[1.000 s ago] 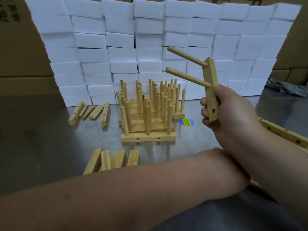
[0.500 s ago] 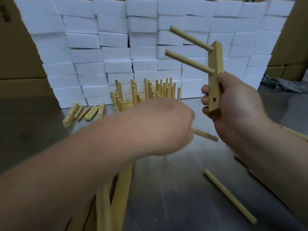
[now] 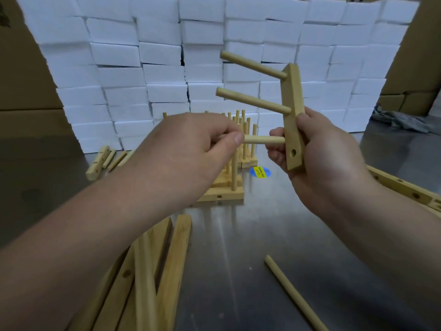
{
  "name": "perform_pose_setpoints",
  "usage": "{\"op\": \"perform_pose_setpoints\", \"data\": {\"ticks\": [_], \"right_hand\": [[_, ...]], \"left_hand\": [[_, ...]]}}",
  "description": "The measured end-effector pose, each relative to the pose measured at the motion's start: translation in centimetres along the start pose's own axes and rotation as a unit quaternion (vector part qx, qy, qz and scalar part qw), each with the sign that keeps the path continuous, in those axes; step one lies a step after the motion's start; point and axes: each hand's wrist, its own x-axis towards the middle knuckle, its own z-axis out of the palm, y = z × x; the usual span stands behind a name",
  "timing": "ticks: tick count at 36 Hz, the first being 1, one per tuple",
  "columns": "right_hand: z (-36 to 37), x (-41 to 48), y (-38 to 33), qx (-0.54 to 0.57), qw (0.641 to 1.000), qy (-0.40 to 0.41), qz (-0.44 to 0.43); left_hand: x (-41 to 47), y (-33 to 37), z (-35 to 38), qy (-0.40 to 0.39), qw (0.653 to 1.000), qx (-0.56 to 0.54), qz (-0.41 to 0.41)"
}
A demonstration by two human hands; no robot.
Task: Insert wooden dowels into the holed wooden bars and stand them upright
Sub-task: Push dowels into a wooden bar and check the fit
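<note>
Gripping the holed bar [image 3: 292, 111] round its lower half, the right hand [image 3: 322, 158] holds it upright in the air above the steel table [image 3: 262, 223], while the left hand [image 3: 191, 144] pinches a dowel [image 3: 265, 140] whose far end meets the bar's face; how deep it sits I cannot tell. Two dowels [image 3: 253, 101] are already seated higher up and jut out leftward, so this bar looks nearly filled, though the fingers hide any further holes. It is not yet stood on the table. Behind the hands a cluster of finished bars [image 3: 224, 192] stands with pegs up. Bare bars [image 3: 176, 259] lie in the foreground and a loose dowel [image 3: 293, 292] to the right, so more pieces likely remain. The bar is pale, smooth, square-edged wood with a round side hole [image 3: 293, 153] near its lower end.
</note>
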Motion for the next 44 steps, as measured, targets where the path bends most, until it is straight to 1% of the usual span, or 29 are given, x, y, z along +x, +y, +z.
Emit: {"op": "perform_pose_setpoints", "data": {"ticks": [5, 10, 15, 19, 25, 29, 32, 36, 44], "right_hand": [[0.0, -0.3, -0.2, 0.001, 1.000, -0.002, 0.001], [-0.1, -0.2, 0.0, -0.034, 0.999, 0.004, -0.003], [-0.1, -0.3, 0.2, -0.051, 0.999, 0.004, -0.005], [0.1, -0.8, 0.4, -0.049, 0.998, -0.022, -0.012], [0.0, -1.2, 0.5, -0.041, 0.999, -0.033, -0.013], [0.0, -1.5, 0.8, -0.031, 0.999, -0.041, -0.018], [0.1, -1.5, 1.0, -0.041, 0.998, -0.038, -0.026], [-0.2, -1.7, 1.4, -0.061, 0.997, -0.032, -0.021], [-0.2, -1.7, 1.5, -0.070, 0.996, -0.025, -0.047]], "left_hand": [[-0.5, 0.5, 0.5, -0.020, 0.999, 0.003, 0.033], [-0.7, 0.3, 1.0, -0.022, 0.998, 0.003, 0.050], [-0.8, 0.5, 1.2, -0.032, 0.995, 0.055, 0.080], [-0.7, 0.2, 1.1, -0.030, 0.991, 0.090, 0.095], [-0.9, 0.1, 1.4, -0.046, 0.990, 0.087, 0.104], [-1.0, 0.3, 1.6, -0.041, 0.990, 0.093, 0.093], [-1.1, 0.5, 1.7, -0.052, 0.995, 0.057, 0.066], [-1.4, 0.5, 2.1, -0.059, 0.997, 0.038, 0.036], [-1.5, 0.6, 2.4, -0.058, 0.995, -0.065, -0.057]]}}
